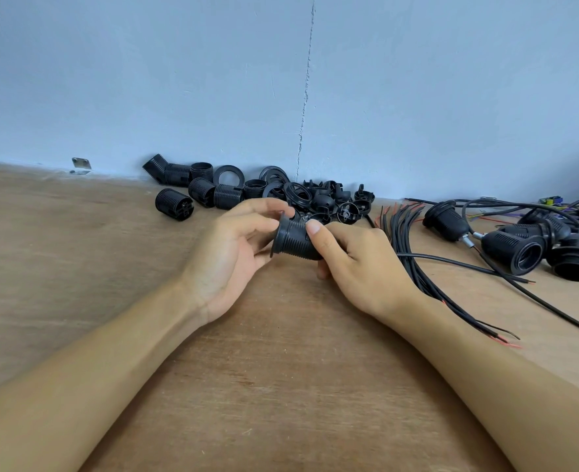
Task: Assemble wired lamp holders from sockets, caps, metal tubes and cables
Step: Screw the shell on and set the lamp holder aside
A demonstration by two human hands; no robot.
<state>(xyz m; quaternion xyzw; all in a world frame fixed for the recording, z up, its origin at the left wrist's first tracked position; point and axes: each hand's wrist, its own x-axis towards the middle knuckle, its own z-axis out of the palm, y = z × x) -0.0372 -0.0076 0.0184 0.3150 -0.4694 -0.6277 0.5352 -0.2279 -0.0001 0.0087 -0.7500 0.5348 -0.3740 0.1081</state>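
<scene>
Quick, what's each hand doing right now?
Left hand: holding the flanged end of the black socket.
Right hand: gripping the same socket's ribbed body.

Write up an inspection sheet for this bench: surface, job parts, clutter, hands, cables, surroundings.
Surface: bare wooden table.
Job's things: black socket held in both hands; loose pile of sockets, rings and caps against the wall; finished wired holders at right.
Clutter: small metal bracket at back left.
Hands: left hand and right hand both grip the socket.
Cables: bundle of black cables beside the right hand, red stripped ends.
Surroundings: blue-grey wall with a vertical crack.
</scene>
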